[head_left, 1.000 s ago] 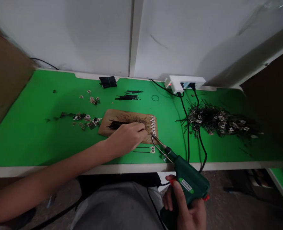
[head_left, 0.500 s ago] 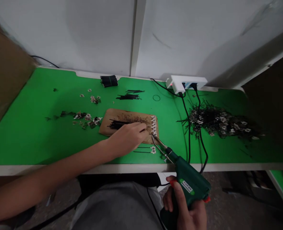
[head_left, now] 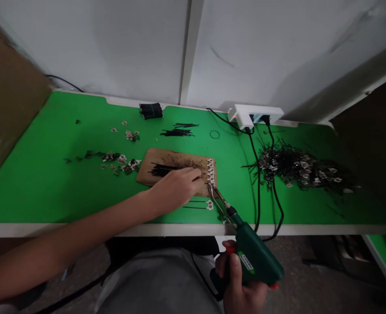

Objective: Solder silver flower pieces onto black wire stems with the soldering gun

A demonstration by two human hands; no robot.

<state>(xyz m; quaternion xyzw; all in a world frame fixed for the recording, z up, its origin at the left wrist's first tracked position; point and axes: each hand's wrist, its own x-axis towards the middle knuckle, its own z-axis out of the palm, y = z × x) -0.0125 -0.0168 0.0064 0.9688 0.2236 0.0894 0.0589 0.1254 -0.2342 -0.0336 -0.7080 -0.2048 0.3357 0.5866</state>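
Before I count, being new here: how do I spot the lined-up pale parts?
On the green bench top, find the flat brown board under the left hand. The lined-up pale parts run along its right end. Their neat column sets them apart from the jumbled pale parts left of the board.

one soldering gun (head_left: 260,253), one brown board (head_left: 145,172) — one power strip (head_left: 274,112), one banded bundle (head_left: 151,111)

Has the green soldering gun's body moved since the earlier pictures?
Yes: against the table edge, the green soldering gun has shifted its body toward the person and slightly left; its tip remains near the row of white pieces.
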